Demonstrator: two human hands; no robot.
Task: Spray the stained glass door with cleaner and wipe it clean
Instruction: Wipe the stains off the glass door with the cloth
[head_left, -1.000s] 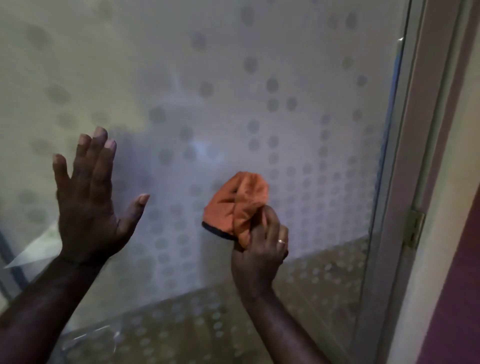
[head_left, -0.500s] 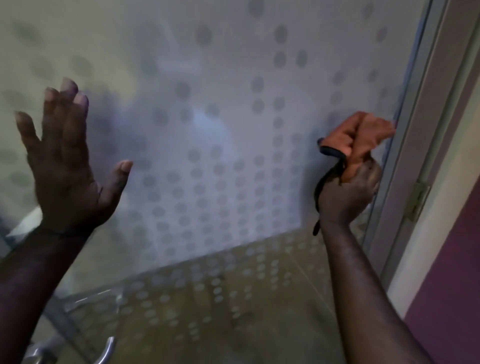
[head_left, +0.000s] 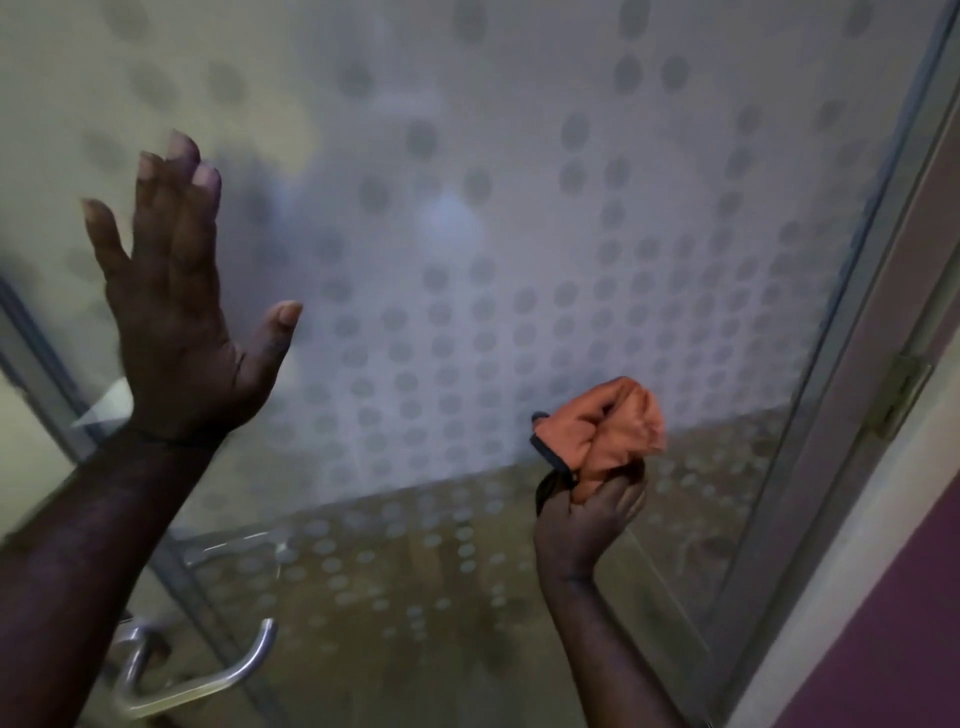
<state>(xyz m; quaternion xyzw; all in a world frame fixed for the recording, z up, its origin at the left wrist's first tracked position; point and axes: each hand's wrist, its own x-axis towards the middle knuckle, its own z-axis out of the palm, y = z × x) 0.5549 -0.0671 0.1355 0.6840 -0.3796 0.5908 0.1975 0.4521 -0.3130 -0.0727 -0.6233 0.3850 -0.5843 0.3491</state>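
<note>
My left hand (head_left: 176, 332) is spread flat, fingers apart, against the glass door (head_left: 467, 260), gripping nothing. My right hand (head_left: 589, 519) has its grip closed tight around a bunched orange cloth (head_left: 602, 434), which sits at the dotted frosted pane low and to the right, near the metal frame (head_left: 852, 364). A curved silver door handle (head_left: 208, 680) shows at the lower left, under my left forearm.

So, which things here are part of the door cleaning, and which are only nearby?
Part of the job:
- glass door, frosted with dots
- orange cloth, bunched in the right hand
- left hand, open flat at the glass

Only nearby:
- metal door handle
- brass hinge
- purple wall
</note>
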